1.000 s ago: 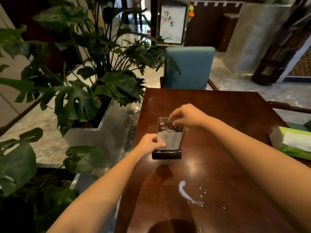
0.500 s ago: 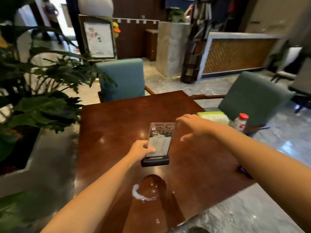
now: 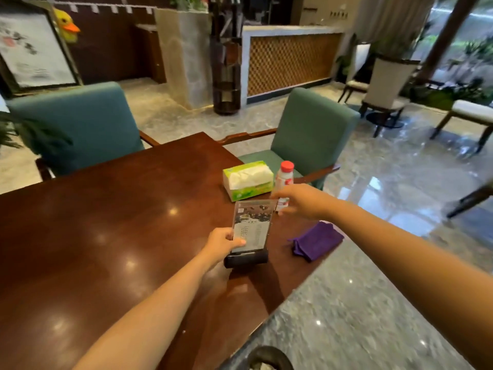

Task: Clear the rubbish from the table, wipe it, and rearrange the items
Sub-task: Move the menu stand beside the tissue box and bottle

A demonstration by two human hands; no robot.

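A clear acrylic menu stand (image 3: 252,228) with a black base stands near the right edge of the dark wooden table (image 3: 106,222). My left hand (image 3: 221,243) grips its left side. My right hand (image 3: 301,200) hovers with fingers spread just past the stand's top, close in front of a small plastic bottle (image 3: 284,180) with a red cap. A green tissue box (image 3: 248,180) lies left of the bottle. A folded purple cloth (image 3: 316,240) lies at the table's right edge.
Two teal armchairs (image 3: 77,124) (image 3: 312,134) stand at the table's far side and right side. A dark bin rim (image 3: 266,359) shows on the marble floor below the table's near corner. More chairs stand at the far right.
My right hand has let go of the stand's top and moved right toward the bottle. My head has turned right, bringing the bottle, tissue box and cloth into view; the white spill is out of sight.
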